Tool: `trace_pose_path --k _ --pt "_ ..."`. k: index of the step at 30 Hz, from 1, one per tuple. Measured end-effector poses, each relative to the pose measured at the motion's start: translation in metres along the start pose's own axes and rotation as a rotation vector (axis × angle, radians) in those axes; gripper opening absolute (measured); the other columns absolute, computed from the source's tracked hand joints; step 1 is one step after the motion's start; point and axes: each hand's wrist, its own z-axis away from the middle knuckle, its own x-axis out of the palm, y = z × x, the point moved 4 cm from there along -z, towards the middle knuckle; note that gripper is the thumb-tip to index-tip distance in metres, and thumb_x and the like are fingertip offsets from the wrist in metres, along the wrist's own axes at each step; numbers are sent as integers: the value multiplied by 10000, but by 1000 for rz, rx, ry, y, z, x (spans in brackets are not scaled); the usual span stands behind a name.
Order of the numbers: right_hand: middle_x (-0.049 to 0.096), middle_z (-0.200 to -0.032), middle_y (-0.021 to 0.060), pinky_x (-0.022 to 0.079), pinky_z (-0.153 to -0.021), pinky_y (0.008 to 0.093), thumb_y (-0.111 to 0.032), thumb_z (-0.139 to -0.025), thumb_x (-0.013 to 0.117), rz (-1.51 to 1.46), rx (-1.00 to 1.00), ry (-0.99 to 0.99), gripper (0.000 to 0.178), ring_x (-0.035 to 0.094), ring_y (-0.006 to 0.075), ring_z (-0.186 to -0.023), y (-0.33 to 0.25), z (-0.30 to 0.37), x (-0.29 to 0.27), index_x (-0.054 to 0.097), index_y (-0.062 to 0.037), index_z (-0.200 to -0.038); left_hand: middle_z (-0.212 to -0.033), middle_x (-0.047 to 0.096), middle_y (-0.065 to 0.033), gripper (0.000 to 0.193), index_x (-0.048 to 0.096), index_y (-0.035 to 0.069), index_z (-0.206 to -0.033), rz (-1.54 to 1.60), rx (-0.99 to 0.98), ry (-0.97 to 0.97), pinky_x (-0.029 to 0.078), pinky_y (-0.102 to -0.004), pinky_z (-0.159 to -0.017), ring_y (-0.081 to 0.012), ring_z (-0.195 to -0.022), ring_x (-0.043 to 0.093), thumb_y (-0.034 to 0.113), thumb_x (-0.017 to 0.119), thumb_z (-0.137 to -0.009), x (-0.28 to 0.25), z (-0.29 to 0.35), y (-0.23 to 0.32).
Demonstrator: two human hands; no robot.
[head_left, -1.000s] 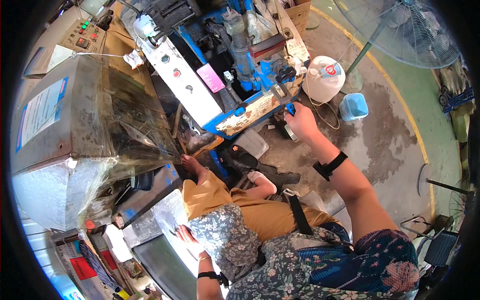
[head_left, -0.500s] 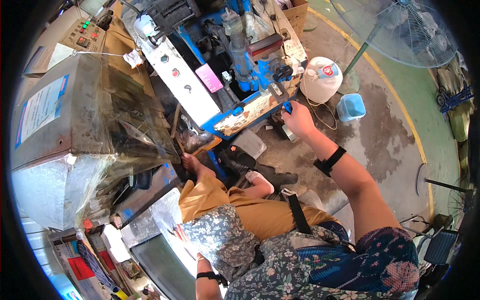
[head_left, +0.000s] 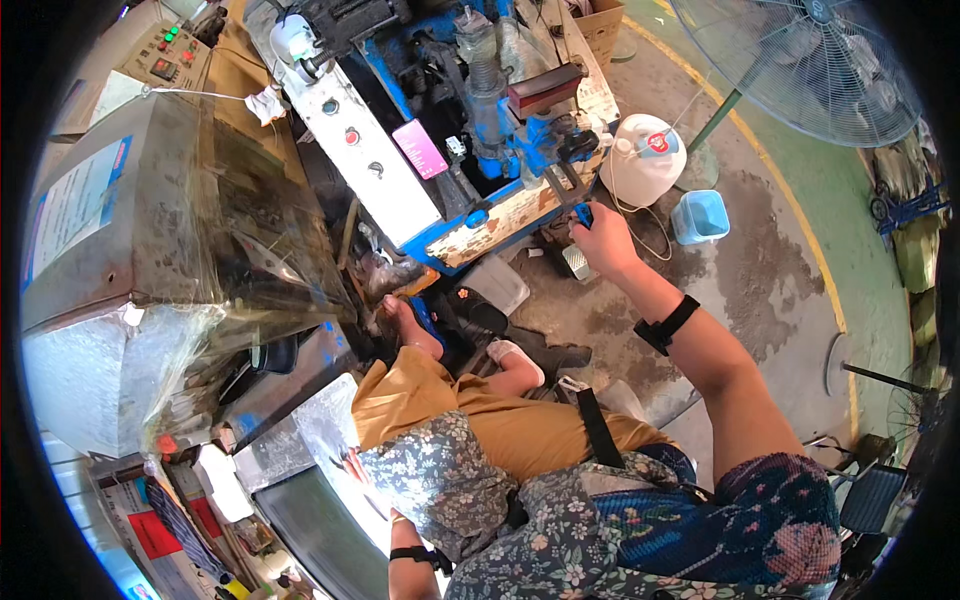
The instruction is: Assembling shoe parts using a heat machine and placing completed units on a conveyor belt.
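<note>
My right hand (head_left: 603, 242) is closed round a small blue handle (head_left: 583, 213) at the front right corner of a blue and white machine (head_left: 480, 238). A dark metal frame (head_left: 567, 183) sits just above the handle. My left hand (head_left: 372, 482) lies low on the left, beside the flowered apron (head_left: 440, 455), over a brightly lit pale surface. Its fingers look stretched out and hold nothing I can see; glare and cloth hide part of it. A dark red block (head_left: 545, 92) tops the machine's blue mechanism, and a pink card (head_left: 419, 149) lies on its panel.
A white plastic can (head_left: 645, 165) and a light blue bucket (head_left: 701, 216) stand on the floor to the right. A large fan (head_left: 800, 70) is beyond them. On the left a plastic-draped metal cabinet (head_left: 170, 230) stands close. My bare foot (head_left: 412, 330) is under the machine's front.
My right hand, the blue handle and the red-topped mechanism have shifted slightly right. My bare foot has moved a little right. My left hand stays beside the apron.
</note>
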Motion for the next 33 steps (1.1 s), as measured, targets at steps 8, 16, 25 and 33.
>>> trace_pose_path --k 8,16,25,33 --pt "642 -816 255 475 -745 496 -207 -816 634 25 19 26 251 617 438 -837 -2 3 -9 598 25 -907 -1295 530 -248 512 510 -29 -1292 112 64 -101 349 -520 -1073 -434 -1250 452 122 530 -803 36 -19 32" --pt "683 -947 214 513 -786 410 -207 -802 672 -84 -104 -66 385 669 341 -881 -27 -3 26 648 -29 -1143 -1279 534 -259 515 515 -37 -1279 75 -75 83 352 -526 -1067 -439 -1235 461 114 542 -788 5 -20 21" --pt "624 -709 114 459 -511 384 -278 -900 609 29 -107 -26 313 575 233 -578 81 -40 15 632 22 -983 -1376 500 -204 486 532 10 -1292 -215 -457 489 308 -514 -1109 -395 -1327 411 204 612 -853 -94 46 0" --pt "517 -612 47 354 -431 333 -223 -903 590 -1 -527 -137 213 432 149 -490 -2 -73 94 574 -18 -850 -1312 546 -202 356 608 57 -1203 118 -601 718 425 -425 -1037 -378 -1209 522 175 606 -868 -123 196 20"
